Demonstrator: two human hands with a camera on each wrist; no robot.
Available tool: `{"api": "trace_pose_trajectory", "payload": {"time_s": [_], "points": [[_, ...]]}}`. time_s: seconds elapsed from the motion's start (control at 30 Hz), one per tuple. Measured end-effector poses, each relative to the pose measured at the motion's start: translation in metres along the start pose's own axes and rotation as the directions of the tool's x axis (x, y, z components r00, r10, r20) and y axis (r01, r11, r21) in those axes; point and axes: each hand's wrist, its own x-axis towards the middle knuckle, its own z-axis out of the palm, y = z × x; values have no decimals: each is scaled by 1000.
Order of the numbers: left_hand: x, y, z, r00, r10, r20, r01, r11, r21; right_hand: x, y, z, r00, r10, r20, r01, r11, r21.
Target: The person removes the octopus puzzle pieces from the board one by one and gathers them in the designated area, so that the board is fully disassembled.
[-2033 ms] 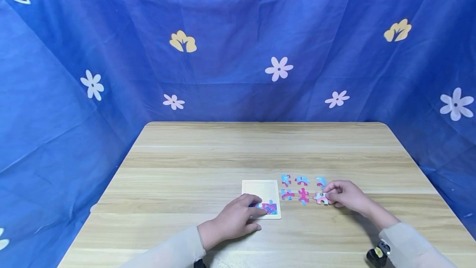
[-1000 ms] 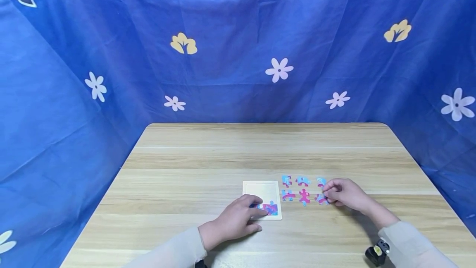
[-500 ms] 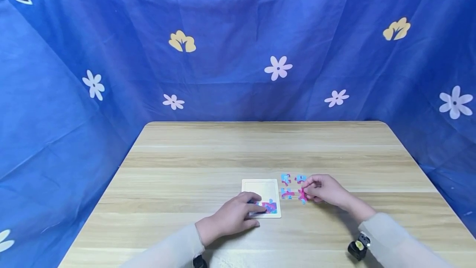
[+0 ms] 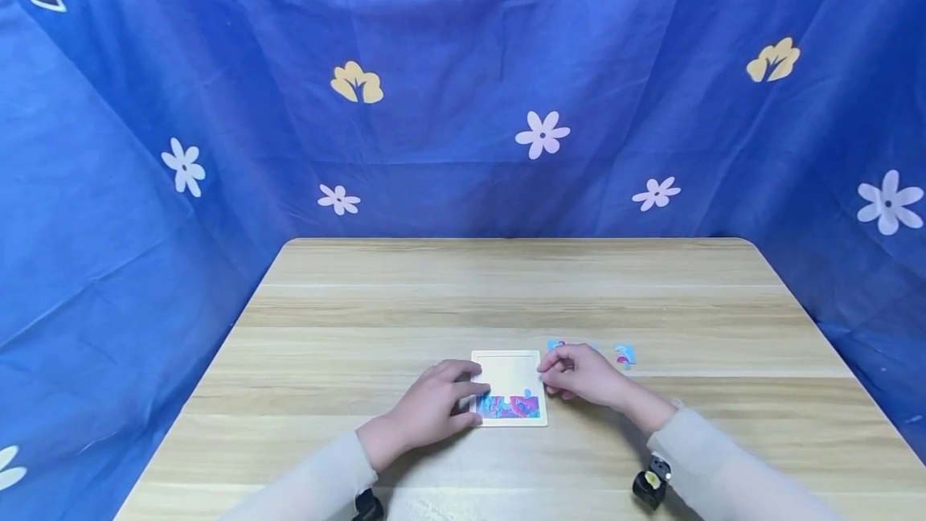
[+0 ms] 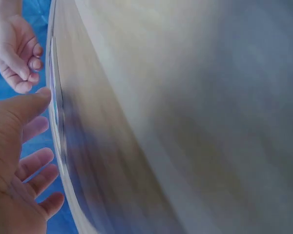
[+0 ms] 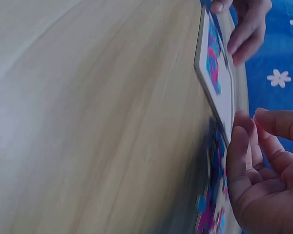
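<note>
A shallow cream puzzle tray [image 4: 506, 370] lies on the table, with a row of joined pink, blue and purple pieces [image 4: 517, 407] along its near side. My left hand [image 4: 427, 408] rests at the tray's left edge, fingers spread and thumb on the near corner; the left wrist view shows those fingers loosely extended. At the tray's right edge, my right hand [image 4: 586, 378] pinches a jigsaw piece [image 4: 542, 377] between thumb and fingers, mostly hidden by the fingertips. Loose jigsaw pieces [image 6: 217, 165] lie under the right hand, largely covered by it in the head view.
One blue and pink jigsaw piece [image 4: 624, 356] lies farther right on the wood-grain table [image 4: 405, 304]. Another piece [image 4: 555, 343] peeks out behind the right hand. A blue curtain [image 4: 434, 103] with flowers hangs around the table's back and sides. Each wrist wears a black camera [image 4: 651, 485].
My right hand turned over the lower right piece, then carried it left to the tray. My left hand slid left off the joined row, uncovering it.
</note>
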Motion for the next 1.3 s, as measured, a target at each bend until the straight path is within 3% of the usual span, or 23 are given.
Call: {"api": "trace_pose_trajectory", "payload": {"time_s": [0.2,0.7,1.03,1.3], "points": [[-4,-9,-2,1000,6,-30,-6,1000,4,7,-11,18,1000,-17,9,17,1000,14],[-6,-12,-4,1000,0,20,1,1000,-10,9,-30,63,998,-52,21,52,998,39],[-6,-10,0,997,-53,61,55,998,-31,10,-26,68,998,-62,16,63,990,-123],[-7,-10,1,999,-37,34,38,999,-23,11,-31,71,998,-52,18,55,970,-237]]}}
